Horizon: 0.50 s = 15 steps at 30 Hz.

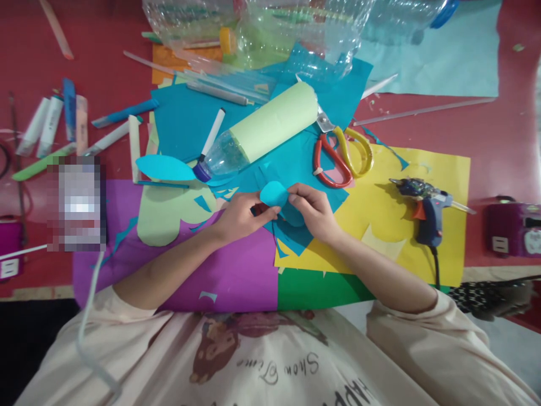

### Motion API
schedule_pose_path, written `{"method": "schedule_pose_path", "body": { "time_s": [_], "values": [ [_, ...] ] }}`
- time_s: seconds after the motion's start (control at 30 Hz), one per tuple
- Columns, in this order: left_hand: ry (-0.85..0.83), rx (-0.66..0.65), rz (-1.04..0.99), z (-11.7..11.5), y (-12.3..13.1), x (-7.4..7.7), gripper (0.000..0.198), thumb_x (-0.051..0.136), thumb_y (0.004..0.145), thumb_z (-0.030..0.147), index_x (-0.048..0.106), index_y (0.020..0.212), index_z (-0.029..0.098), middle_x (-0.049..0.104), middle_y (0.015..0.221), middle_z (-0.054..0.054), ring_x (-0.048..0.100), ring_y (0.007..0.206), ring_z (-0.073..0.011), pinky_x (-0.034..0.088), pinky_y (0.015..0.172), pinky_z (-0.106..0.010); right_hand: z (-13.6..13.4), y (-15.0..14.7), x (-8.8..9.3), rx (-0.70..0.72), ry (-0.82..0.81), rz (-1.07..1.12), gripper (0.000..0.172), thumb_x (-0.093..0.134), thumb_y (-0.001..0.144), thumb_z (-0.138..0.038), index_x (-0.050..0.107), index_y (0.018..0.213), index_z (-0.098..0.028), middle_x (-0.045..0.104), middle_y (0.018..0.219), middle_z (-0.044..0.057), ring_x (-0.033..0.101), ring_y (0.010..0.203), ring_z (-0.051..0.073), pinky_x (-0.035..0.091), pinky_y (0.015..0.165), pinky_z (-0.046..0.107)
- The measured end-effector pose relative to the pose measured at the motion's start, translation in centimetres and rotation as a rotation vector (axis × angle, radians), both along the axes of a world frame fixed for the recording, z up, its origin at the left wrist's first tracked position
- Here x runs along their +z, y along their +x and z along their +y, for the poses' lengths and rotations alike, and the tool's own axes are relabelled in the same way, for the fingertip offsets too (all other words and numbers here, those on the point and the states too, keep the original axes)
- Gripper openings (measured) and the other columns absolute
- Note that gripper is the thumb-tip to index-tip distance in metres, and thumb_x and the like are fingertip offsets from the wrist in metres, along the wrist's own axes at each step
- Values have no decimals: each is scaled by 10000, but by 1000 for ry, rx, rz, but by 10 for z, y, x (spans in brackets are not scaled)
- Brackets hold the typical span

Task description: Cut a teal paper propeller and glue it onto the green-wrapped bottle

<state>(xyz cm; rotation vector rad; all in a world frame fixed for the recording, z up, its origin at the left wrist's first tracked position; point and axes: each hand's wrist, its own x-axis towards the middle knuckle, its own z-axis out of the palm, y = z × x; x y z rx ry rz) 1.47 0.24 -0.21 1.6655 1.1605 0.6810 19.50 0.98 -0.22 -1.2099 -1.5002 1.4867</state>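
Observation:
Between my two hands is a small blue paper piece (274,193) with a rounded top. My left hand (247,214) pinches its lower left side with thumb and fingers. On its right edge, the thumb and forefinger of my right hand (311,210) are closed. Just beyond them lies a plastic bottle (226,155) with a purple cap, wrapped in pale green paper (276,121). A blue leaf-shaped paper (164,167) rests by the cap. Scissors (342,158) with red and yellow handles lie to the right of the bottle.
A glue gun (429,211) rests on yellow paper (452,169) at the right. Clear plastic bottles (296,28) stand across the far side. Markers (51,125) and a phone (82,203) are at the left. Purple paper (245,270) and paper scraps cover the near side.

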Motion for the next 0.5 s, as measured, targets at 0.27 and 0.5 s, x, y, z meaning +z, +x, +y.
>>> {"method": "schedule_pose_path", "body": {
  "time_s": [0.27,0.5],
  "values": [
    [9,149,-70,2,-2,-1,225,565,809,349,487,654,205,535,569,36,518,553,-107,420,527,-225,-3,-2,0,59,64,-41,268,576,834,-404,503,661,-212,498,563,-28,448,502,104,360,495,256],
    [18,27,-96,5,-1,6,181,520,800,285,417,676,204,367,602,69,352,564,-82,312,532,-225,-8,-5,-5,101,196,-91,243,566,842,-336,549,637,-206,574,574,-3,512,520,119,410,521,259]
  ]
}}
